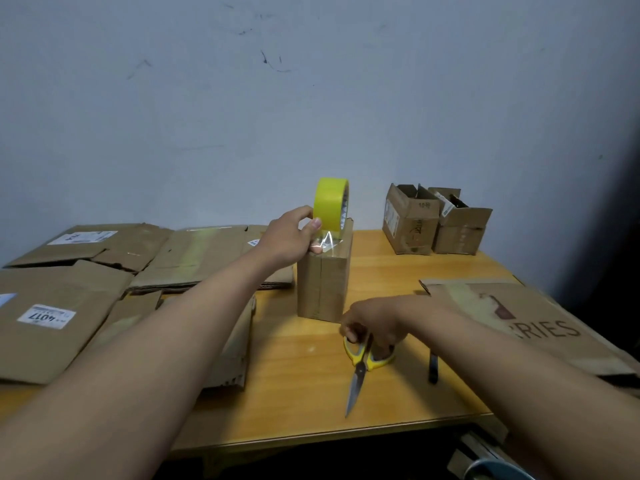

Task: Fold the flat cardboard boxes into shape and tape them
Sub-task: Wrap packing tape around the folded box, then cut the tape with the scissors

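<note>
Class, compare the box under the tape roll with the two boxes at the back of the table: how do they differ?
The box under the tape roll is closed on top, with tape on it; the two back boxes stand with top flaps open. It stands mid-table, within reach; they sit near the wall. All are brown cardboard, folded up.

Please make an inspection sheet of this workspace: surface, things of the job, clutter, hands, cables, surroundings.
Surface: wooden table, partly covered by cardboard.
Job's things: folded box stands upright at centre; yellow tape roll on its top with a strip pulled out; scissors on the table in front; flat boxes at left, one large flat box at right; two open boxes at the back right.
Clutter: a dark, thin object beside the scissors, cannot tell what.
Hands: left hand holds the tape roll; right hand grips the scissors' handles.
Cables: nothing seen.
Surroundings: pale wall with some marks.
</note>
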